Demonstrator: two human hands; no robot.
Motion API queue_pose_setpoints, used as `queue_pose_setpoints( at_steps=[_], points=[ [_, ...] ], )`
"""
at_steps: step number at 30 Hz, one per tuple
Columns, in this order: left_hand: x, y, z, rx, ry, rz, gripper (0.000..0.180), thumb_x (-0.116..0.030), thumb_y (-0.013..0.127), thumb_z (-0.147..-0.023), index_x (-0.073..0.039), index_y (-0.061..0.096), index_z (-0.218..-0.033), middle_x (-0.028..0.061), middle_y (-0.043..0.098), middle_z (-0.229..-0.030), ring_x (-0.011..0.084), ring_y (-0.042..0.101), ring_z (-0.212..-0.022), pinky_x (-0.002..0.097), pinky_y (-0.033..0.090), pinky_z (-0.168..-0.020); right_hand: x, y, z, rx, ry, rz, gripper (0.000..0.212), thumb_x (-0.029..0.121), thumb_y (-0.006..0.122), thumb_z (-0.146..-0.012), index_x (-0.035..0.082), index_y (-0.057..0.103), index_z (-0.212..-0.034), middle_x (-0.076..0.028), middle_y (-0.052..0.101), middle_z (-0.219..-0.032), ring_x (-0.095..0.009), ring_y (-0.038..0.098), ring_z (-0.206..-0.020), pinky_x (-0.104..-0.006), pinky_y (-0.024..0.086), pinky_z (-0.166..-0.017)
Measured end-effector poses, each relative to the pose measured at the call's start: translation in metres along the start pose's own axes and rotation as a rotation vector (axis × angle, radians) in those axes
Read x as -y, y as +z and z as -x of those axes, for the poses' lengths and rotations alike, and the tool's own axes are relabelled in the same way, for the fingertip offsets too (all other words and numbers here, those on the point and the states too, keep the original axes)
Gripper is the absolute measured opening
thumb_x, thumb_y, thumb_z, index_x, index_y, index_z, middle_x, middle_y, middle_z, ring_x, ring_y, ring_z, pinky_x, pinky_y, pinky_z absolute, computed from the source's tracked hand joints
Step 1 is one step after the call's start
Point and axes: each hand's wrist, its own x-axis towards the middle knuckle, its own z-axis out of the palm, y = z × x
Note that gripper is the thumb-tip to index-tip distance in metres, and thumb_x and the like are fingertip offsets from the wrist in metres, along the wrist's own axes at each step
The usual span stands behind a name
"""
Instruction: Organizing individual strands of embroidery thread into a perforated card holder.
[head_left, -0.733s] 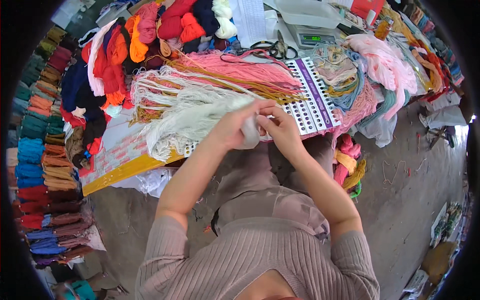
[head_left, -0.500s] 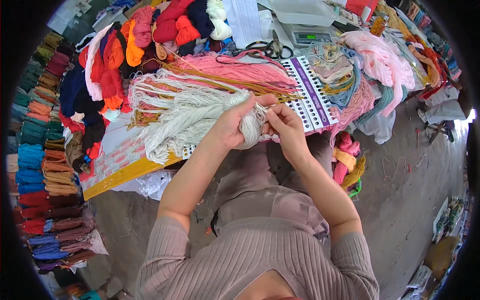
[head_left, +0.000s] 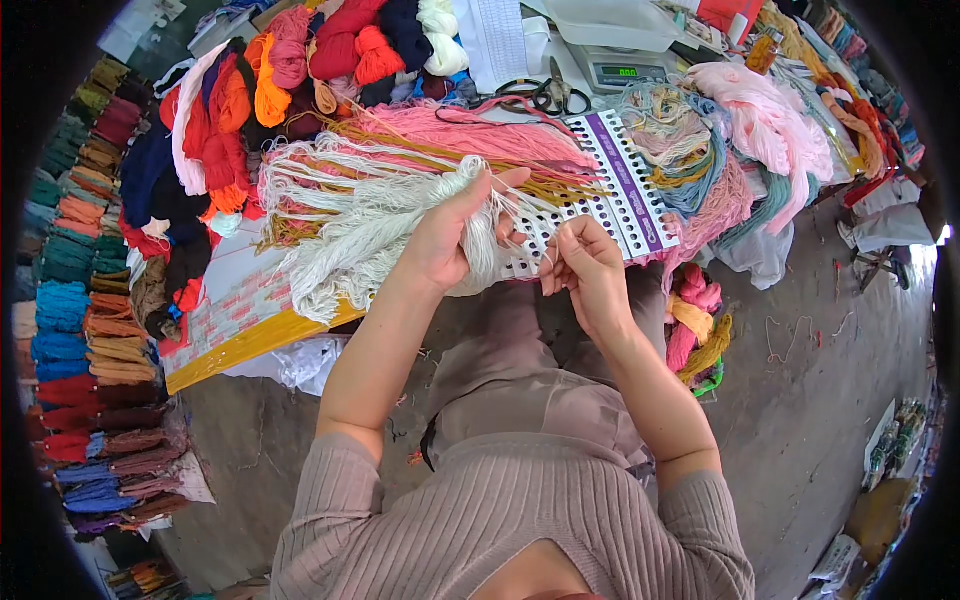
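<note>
My left hand (head_left: 447, 235) is wrapped round the end of a white thread skein (head_left: 350, 235), whose loose strands spread over the table to the left. Between thumb and fingers, my right hand (head_left: 590, 262) pinches a few thin strands drawn out from that skein. The strands stretch across the short gap between both hands. Just beyond the right hand lie white punched thread cards (head_left: 640, 205) with a purple stripe and rows of holes. Pink thread (head_left: 450, 135) and mustard-brown thread (head_left: 520, 178) run under the white skein toward the cards.
Colourful yarn bundles (head_left: 345, 50) are heaped at the back left. Behind the cards are scissors (head_left: 555, 95) and a digital scale (head_left: 625, 75) with a plastic tub. Pale pink yarn (head_left: 765, 110) is piled to the right. Yellow tape (head_left: 260, 343) edges the table's front.
My right hand has moved a little right and down, away from the left, pulling strands out. The left hand has opened somewhat and the white bundle in it has loosened.
</note>
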Motion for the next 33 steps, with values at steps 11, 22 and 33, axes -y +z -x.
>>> queue_pose_setpoints(
  at_steps=[11, 22, 33],
  points=[
    [-0.0017, 0.0029, 0.0022, 0.001, 0.035, -0.081, 0.05, -0.036, 0.045, -0.093, 0.003, 0.046, -0.123, 0.0013, 0.049, -0.076, 0.0089, 0.047, -0.059, 0.0259, 0.045, -0.055, 0.0004, 0.0021, 0.0028, 0.021, -0.031, 0.076, 0.018, 0.02, 0.046, -0.095, 0.005, 0.048, -0.086, -0.006, 0.058, -0.066, -0.012, 0.051, -0.05, -0.0214, 0.04, -0.048],
    [0.0004, 0.0059, 0.0052, -0.033, 0.016, -0.092, 0.049, -0.039, 0.043, -0.093, 0.001, 0.048, -0.12, 0.0023, 0.049, -0.066, 0.0087, 0.046, -0.055, 0.0258, 0.043, -0.054, 0.0018, 0.002, 0.0044, 0.01, -0.04, 0.175, 0.022, 0.024, 0.043, -0.096, 0.004, 0.048, -0.088, -0.006, 0.057, -0.064, -0.011, 0.051, -0.049, -0.0214, 0.04, -0.047],
    [0.0007, 0.0012, 0.0034, 0.005, 0.043, -0.098, 0.049, -0.04, 0.043, -0.093, 0.002, 0.049, -0.118, 0.0049, 0.054, -0.077, 0.0098, 0.048, -0.058, 0.0271, 0.045, -0.056, 0.004, 0.0074, 0.0073, -0.009, -0.045, 0.21, 0.023, 0.024, 0.044, -0.096, 0.003, 0.047, -0.088, -0.005, 0.055, -0.062, -0.01, 0.05, -0.048, -0.0199, 0.039, -0.047]
  ],
)
